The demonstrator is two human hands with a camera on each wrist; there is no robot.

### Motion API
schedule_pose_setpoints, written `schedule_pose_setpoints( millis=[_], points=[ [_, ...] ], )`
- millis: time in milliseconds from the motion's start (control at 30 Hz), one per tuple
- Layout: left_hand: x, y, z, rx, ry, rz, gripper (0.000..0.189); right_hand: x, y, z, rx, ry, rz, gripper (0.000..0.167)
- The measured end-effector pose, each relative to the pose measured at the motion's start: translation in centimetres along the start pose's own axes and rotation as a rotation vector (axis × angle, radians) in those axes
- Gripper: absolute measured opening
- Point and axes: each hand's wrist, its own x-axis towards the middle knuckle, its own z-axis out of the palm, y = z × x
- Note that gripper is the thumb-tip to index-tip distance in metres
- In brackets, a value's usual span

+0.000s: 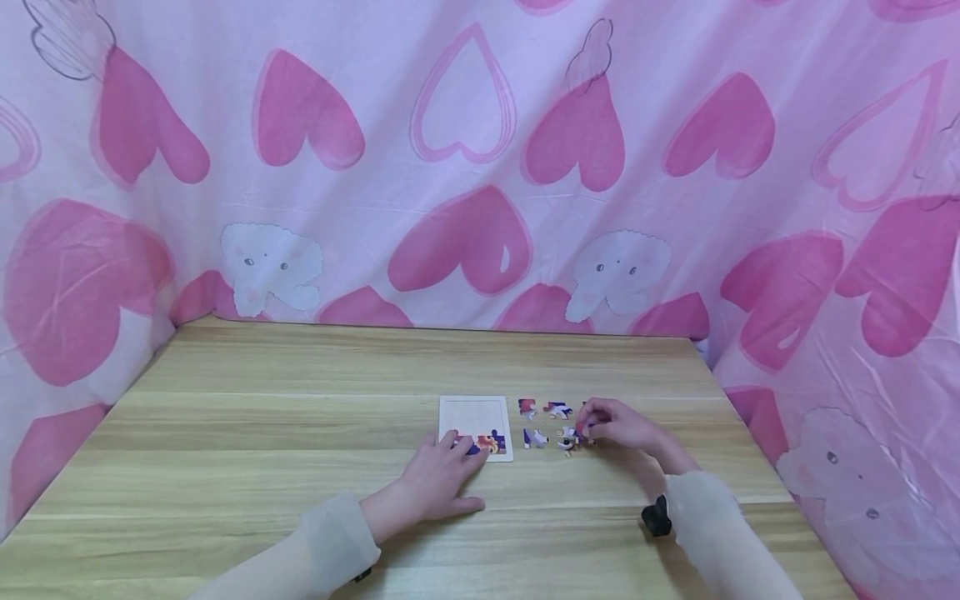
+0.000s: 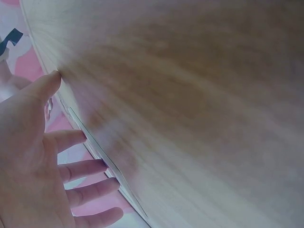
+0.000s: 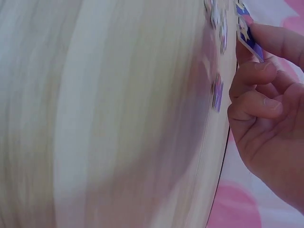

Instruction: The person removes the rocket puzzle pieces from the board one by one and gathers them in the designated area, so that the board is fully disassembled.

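Note:
A square white puzzle frame (image 1: 476,400) lies on the table, with joined colourful pieces (image 1: 491,444) along its near side. My left hand (image 1: 438,482) rests at the frame's near left corner, fingers extended over its lower edge. In the left wrist view its fingertips reach the edge of the thin frame (image 2: 102,154). To the right of the frame my right hand (image 1: 624,425) pinches a jigsaw piece (image 3: 247,38) between thumb and index finger. This piece shows purple with a yellow star and is lifted, tilted, above the others.
Several loose jigsaw pieces lie in two rough rows right of the frame, among them a red and purple one (image 1: 527,407) and a white and purple one (image 1: 534,438). The wooden table (image 1: 300,400) ends at a pink heart-patterned curtain (image 1: 465,242).

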Motion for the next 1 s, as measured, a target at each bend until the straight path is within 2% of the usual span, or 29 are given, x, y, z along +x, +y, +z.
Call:
schedule_pose_setpoints(
  millis=[400,767,1000],
  points=[
    [0.0,0.0,0.1,-0.006,0.000,-0.001,0.072,-1.1,1.5,-1.6,0.037,-0.009,0.072,0.016],
    [0.0,0.0,0.0,-0.007,0.016,0.001,0.071,-1.5,1.8,-1.5,-0.032,0.043,0.107,0.017],
    [0.0,0.0,-0.1,-0.004,0.012,0.001,0.071,-1.5,1.7,-1.1,-0.119,0.102,0.127,0.014]
  ],
)
